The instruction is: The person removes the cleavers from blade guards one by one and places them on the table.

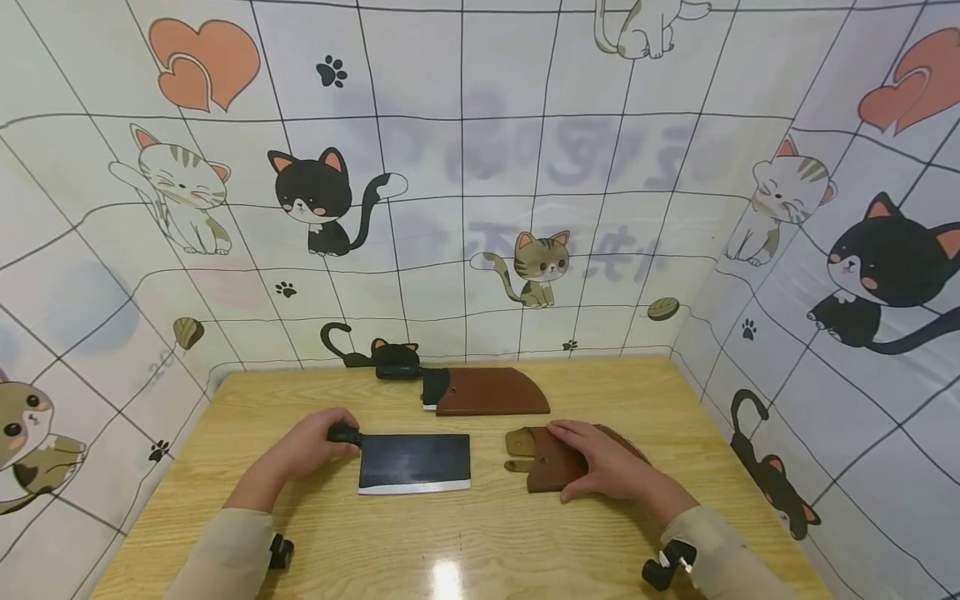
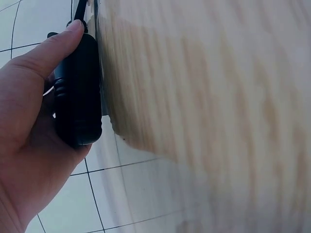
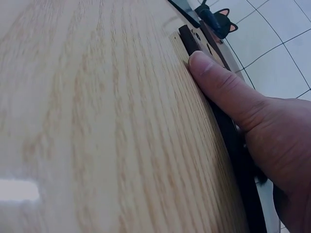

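Note:
A black-bladed cleaver [image 1: 415, 461] with a pale cutting edge toward me lies on the wooden table, its black handle to the left. My left hand [image 1: 318, 442] grips that handle; in the left wrist view the thumb lies along the handle [image 2: 80, 97]. On the right is a brown leather knife sheath [image 1: 551, 468], its strap end facing left. My right hand [image 1: 607, 465] holds the sheath from above, fingers at the far edge and thumb at the near edge. Part of the sheath is hidden under the hand. The right wrist view shows the thumb [image 3: 226, 87] against the sheath's edge.
Behind them, at the table's back edge, a second cleaver lies in a brown sheath [image 1: 495, 392], its black handle [image 1: 397, 372] pointing left. The wooden table [image 1: 375, 542] meets cat-printed white sheeting [image 1: 427, 292] at the back and sides.

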{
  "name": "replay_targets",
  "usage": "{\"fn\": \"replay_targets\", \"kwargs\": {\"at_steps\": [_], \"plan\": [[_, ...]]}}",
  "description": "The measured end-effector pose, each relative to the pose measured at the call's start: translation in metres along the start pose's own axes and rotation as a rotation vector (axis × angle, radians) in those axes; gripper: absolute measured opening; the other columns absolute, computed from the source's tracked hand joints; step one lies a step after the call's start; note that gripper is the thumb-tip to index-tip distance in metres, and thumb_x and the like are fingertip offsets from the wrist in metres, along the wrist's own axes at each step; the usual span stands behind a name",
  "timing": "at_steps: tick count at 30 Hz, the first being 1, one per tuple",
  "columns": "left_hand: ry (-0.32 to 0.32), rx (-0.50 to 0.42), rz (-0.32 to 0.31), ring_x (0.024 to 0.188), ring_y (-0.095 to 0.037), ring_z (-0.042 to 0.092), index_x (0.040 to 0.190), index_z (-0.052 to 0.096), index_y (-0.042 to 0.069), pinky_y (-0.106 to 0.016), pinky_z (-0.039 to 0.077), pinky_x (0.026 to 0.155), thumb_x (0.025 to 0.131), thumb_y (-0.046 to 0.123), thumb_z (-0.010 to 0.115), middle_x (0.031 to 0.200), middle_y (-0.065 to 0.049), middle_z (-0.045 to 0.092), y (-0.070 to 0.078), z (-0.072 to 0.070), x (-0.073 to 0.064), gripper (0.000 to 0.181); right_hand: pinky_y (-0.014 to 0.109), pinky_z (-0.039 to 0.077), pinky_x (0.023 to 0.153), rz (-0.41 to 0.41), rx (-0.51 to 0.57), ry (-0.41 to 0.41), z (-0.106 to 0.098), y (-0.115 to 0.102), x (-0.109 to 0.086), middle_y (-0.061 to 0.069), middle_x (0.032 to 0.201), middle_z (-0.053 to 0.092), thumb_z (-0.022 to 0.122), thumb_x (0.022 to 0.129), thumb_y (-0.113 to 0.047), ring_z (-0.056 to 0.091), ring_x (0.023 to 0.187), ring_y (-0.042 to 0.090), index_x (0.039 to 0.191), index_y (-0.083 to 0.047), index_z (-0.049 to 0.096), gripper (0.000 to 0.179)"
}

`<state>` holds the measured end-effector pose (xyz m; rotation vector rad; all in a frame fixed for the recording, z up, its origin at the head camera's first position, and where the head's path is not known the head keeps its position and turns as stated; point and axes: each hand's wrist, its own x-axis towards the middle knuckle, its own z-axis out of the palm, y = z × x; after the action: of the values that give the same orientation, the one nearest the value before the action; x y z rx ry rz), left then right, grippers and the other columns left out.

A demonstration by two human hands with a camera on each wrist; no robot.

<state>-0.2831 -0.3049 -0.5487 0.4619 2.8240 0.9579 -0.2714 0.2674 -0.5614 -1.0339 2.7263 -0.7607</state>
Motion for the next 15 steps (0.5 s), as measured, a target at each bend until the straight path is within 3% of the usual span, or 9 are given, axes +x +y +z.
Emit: {"fn": "replay_targets", "kwargs": {"at_steps": [6, 15], "plan": [[-0.004, -0.006, -0.005, 0.108, -0.022, 0.065, 0.113, 0.074, 0.017, -0.053, 0.054, 0.099, 0.094, 0.023, 0.092, 0.111, 0.002, 0.072, -0.0001, -0.0003, -0.0005, 0.027, 0.068, 0.042, 0.116, -0.007, -0.004, 0.003, -0.0006, -0.0005, 0.0001, 0.019, 0.171, 0.042, 0.094, 0.083, -0.059, 0.043, 0.155, 0.047, 0.17, -0.006, 0.041, 0.115], [0.003, -0.01, -0.004, 0.108, -0.022, 0.065, 0.113, 0.074, 0.018, -0.053, 0.053, 0.099, 0.093, 0.022, 0.093, 0.111, 0.003, 0.072, -0.0026, 0.0008, 0.0012, 0.027, 0.067, 0.04, 0.119, 0.051, 0.019, -0.036, -0.0034, -0.0027, 0.0026, 0.018, 0.173, 0.039, 0.095, 0.081, -0.061, 0.039, 0.158, 0.045, 0.172, -0.009, 0.04, 0.118]]}}
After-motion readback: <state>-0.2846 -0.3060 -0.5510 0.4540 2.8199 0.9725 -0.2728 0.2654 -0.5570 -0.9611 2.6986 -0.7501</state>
